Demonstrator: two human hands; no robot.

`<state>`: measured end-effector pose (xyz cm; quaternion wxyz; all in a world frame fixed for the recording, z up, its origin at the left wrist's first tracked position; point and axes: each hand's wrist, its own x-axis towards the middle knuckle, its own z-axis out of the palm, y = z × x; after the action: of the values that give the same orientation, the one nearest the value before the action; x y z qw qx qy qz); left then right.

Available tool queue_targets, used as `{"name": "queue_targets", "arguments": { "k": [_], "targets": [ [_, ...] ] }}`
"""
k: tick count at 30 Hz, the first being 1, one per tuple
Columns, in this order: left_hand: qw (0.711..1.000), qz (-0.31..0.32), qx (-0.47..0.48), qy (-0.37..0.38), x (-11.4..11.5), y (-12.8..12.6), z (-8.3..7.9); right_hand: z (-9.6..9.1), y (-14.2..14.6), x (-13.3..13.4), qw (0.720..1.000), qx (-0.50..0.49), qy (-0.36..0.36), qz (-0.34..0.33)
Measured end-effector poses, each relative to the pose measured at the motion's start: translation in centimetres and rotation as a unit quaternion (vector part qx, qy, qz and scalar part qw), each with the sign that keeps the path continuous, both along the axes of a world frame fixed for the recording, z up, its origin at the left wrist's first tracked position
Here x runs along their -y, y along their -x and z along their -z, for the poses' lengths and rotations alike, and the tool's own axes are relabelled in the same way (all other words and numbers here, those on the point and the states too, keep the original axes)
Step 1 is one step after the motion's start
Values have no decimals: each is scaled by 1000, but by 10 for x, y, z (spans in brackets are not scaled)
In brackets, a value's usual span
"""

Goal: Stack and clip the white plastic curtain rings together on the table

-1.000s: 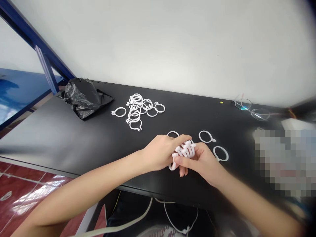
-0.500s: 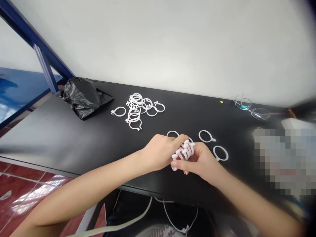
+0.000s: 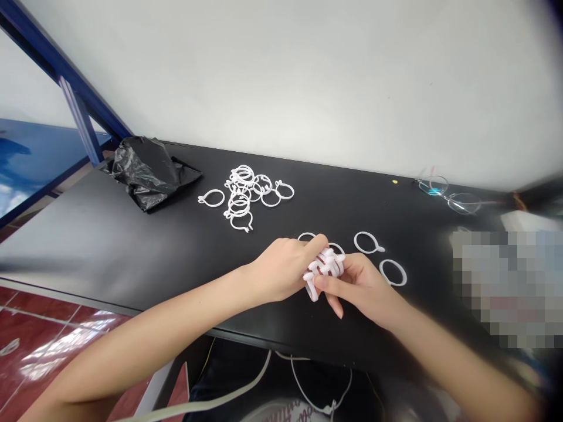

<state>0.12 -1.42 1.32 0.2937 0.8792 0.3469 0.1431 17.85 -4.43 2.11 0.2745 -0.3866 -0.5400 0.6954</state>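
Note:
A bunch of several white plastic rings (image 3: pixel 324 265), each with a small tab, is held between my two hands above the black table's front part. My left hand (image 3: pixel 288 266) is closed around the bunch from the left, its index finger bent over the top. From the right, my right hand (image 3: pixel 360 287) grips the same rings, the thumb pressed on the lowest one. Parts of the rings are hidden by my fingers. Just behind my hands, more loose rings lie partly covered. To the right, two single rings, an upper ring (image 3: pixel 355 242) and a lower ring (image 3: pixel 405 275), lie flat.
A pile of thin white rings with open clasps (image 3: pixel 240 205) lies left of centre on the black table (image 3: pixel 176 258). A crumpled black plastic bag (image 3: pixel 147 173) sits farther left. Eyeglasses (image 3: pixel 448 195) rest at the back right, near a blurred-out item (image 3: pixel 505 281). Cables (image 3: pixel 259 378) hang below.
The bunch of rings has tilted and shifted slightly left in my hands. My right thumb has moved up a little, and a lower finger of the right hand now shows stretched beneath the rings.

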Motion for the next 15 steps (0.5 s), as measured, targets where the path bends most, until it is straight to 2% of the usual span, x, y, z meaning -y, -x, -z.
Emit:
{"name": "queue_targets", "arguments": {
  "k": [4, 7, 12, 15],
  "targets": [
    [999, 22, -16, -42, -1, 0, 3, 4, 2, 2, 1000, 18, 16, -2],
    [998, 33, -15, -46, -1, 0, 4, 5, 3, 3, 1000, 20, 10, 1],
    [998, 61, 27, 2, -4, 4, 3, 0, 1, 2, 1000, -14, -13, -23],
    [996, 64, 60, 22, -7, 9, 1, -4, -5, 0, 999, -16, -27, -3]
  ]
}}
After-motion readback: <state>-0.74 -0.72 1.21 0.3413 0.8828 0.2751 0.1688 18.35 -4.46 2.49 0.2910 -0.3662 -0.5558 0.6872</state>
